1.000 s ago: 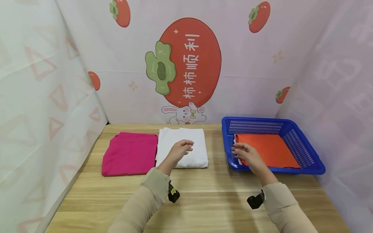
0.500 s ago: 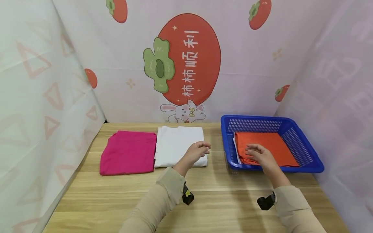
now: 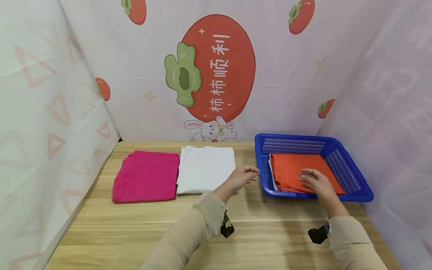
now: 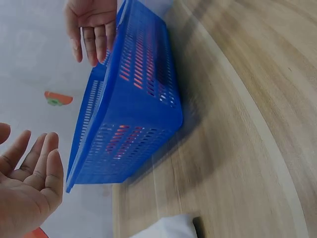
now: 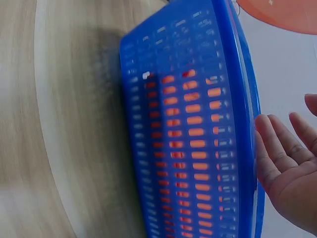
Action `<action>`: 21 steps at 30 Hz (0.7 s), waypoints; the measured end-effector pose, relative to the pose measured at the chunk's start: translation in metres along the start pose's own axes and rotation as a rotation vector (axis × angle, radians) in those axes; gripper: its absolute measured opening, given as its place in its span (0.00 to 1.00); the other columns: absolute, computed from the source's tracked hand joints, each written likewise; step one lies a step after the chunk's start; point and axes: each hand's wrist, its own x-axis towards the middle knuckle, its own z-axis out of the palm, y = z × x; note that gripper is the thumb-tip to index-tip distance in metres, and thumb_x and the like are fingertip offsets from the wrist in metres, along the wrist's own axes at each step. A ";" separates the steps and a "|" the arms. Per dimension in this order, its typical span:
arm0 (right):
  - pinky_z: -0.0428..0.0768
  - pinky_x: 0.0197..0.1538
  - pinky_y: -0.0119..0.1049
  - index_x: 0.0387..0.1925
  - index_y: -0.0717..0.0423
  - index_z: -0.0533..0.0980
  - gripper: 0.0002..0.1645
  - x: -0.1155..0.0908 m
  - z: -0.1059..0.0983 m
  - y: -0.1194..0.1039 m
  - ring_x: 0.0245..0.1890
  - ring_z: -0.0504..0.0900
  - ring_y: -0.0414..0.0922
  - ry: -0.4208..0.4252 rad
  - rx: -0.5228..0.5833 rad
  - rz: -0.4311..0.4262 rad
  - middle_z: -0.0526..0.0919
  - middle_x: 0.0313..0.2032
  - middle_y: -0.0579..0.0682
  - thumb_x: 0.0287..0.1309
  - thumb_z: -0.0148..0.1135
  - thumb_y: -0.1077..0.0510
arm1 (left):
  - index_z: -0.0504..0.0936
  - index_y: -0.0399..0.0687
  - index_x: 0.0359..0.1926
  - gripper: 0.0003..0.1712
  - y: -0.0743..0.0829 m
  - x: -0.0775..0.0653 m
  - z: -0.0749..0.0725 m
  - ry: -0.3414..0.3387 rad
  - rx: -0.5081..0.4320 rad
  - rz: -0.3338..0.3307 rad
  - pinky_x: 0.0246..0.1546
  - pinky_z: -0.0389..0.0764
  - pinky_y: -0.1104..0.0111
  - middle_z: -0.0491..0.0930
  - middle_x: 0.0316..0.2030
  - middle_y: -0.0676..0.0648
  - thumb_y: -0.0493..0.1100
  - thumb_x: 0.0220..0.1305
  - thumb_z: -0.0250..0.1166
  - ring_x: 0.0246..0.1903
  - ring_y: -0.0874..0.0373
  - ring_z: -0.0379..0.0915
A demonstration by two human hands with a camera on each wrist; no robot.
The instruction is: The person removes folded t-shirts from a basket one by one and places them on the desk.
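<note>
- Hovering over the orange cloth (image 3: 288, 168), the right hand (image 3: 318, 184) is loosely bent at the fingers and grips nothing; whether it touches the fabric I cannot tell.
- The orange cloth lies folded flat inside the blue basket (image 3: 356, 165), toward its near and left sides, and shows orange through the slotted wall in both wrist views.
- A strip of white fabric (image 3: 273, 176) peeks out along the orange cloth's left edge, within the basket.
- The basket sits at the back right corner of the table (image 3: 135, 232).
- The left hand (image 3: 240, 177) is relaxed and holds nothing, fingers a little bent, with its fingertips just beside the basket's left rim; contact with the rim cannot be told.
- The white cloth (image 3: 206, 168) lies folded near the middle of the table's back edge, its near right corner partly behind the left hand in the head view.
- The pink cloth (image 3: 146, 177), also folded, lies just beside it, by the table's back left corner.
- Both beige sleeves (image 3: 189, 232) reach in from the near edge, each with a black device (image 3: 227, 226) at the wrist.
- A backdrop (image 3: 287, 67) printed with red fruit and a rabbit rises behind the back edge.
</note>
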 end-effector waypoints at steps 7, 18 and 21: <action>0.72 0.44 0.36 0.57 0.69 0.55 0.35 0.006 -0.012 -0.013 0.36 0.71 0.27 0.056 -0.117 0.028 0.64 0.50 0.62 0.58 0.47 0.47 | 0.73 0.34 0.45 0.14 0.007 0.015 0.013 -0.066 0.023 0.010 0.40 0.72 0.67 0.74 0.42 0.41 0.35 0.59 0.51 0.38 0.54 0.73; 0.61 0.52 0.51 0.57 0.73 0.54 0.35 0.027 -0.020 -0.020 0.52 0.63 0.59 0.103 -0.234 0.085 0.58 0.54 0.70 0.61 0.41 0.47 | 0.75 0.37 0.43 0.12 0.008 0.035 0.038 -0.097 0.049 -0.029 0.41 0.71 0.68 0.73 0.44 0.46 0.37 0.59 0.53 0.42 0.52 0.71; 0.59 0.53 0.53 0.58 0.75 0.51 0.36 0.030 -0.027 -0.018 0.54 0.57 0.64 0.074 -0.266 0.095 0.54 0.55 0.72 0.62 0.38 0.47 | 0.75 0.37 0.44 0.13 0.005 0.040 0.045 -0.110 0.114 -0.020 0.39 0.71 0.70 0.73 0.45 0.47 0.37 0.59 0.54 0.41 0.52 0.70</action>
